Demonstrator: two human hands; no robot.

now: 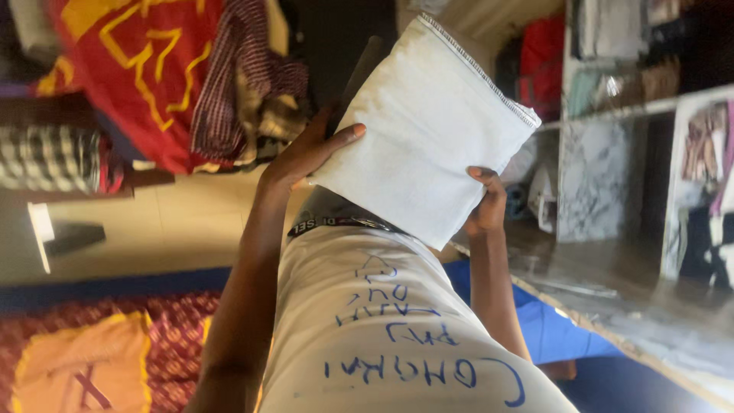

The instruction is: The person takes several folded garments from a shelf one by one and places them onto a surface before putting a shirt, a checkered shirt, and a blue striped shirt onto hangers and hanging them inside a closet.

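Nearest the camera, a pale garment (390, 336) marked with blue handwriting is seen filling the lower middle of the view, with a dark printed waistband (336, 222) at its upper end. A blue cloth (550, 329) is seen beside it on one side, and a red patterned spread (176, 336) bearing an orange patch (84, 375) lies on the other. Just beyond the waistband, a folded white cloth (424, 130) with a stitched edge along one side is held up between both hands. Its near corner is gripped by the left hand (306, 157), the thumb laid flat across the front face; the remaining fingers are hidden behind the fabric. The opposite edge is pinched by the right hand (485, 203), with the thumb on the front and the fingers curled behind. Farther off, a red cloth with yellow shapes (138, 69) and a maroon striped cloth (237, 76) are heaped together. At the far side, marble-patterned shelving (596, 176) stacked with folded clothes is visible.
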